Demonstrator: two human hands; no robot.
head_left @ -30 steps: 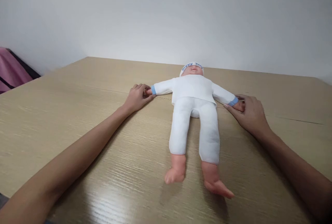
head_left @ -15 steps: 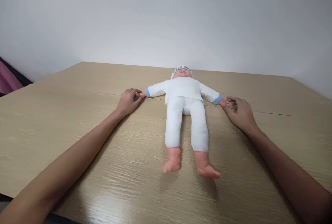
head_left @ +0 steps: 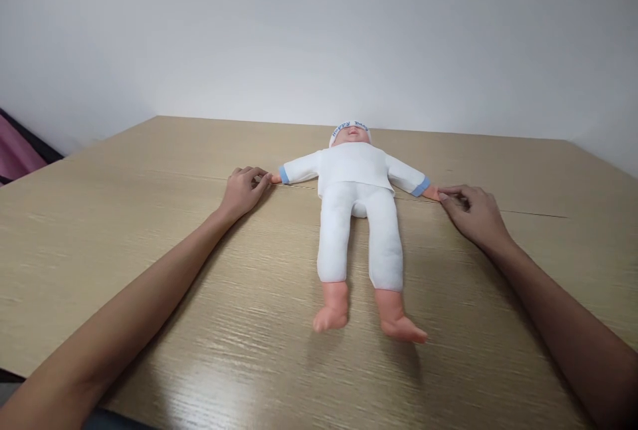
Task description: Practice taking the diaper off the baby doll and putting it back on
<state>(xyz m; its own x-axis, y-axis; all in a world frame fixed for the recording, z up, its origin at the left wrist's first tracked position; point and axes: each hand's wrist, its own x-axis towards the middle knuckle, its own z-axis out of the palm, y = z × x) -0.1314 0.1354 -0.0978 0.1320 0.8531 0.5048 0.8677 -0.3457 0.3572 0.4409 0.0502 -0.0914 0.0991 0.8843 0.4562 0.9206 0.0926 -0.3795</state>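
Observation:
A baby doll [head_left: 361,211] in a white suit with blue cuffs and a white cap lies on its back on the wooden table [head_left: 149,257], arms spread wide, bare feet toward me. My left hand [head_left: 242,191] pinches the doll's hand on the left side, fingers curled together. My right hand [head_left: 473,216] pinches the doll's other hand at the right, fingertips closed on it. Both doll arms are stretched out flat on the table.
A plain white wall rises behind the table. A pink and black object [head_left: 20,154] shows at the far left edge beyond the table. A seam runs across the tabletop under the doll's arms.
Both hands have drawn the doll's arms further outward, and the doll sits slightly farther from me in view. The pinch on each doll hand stays.

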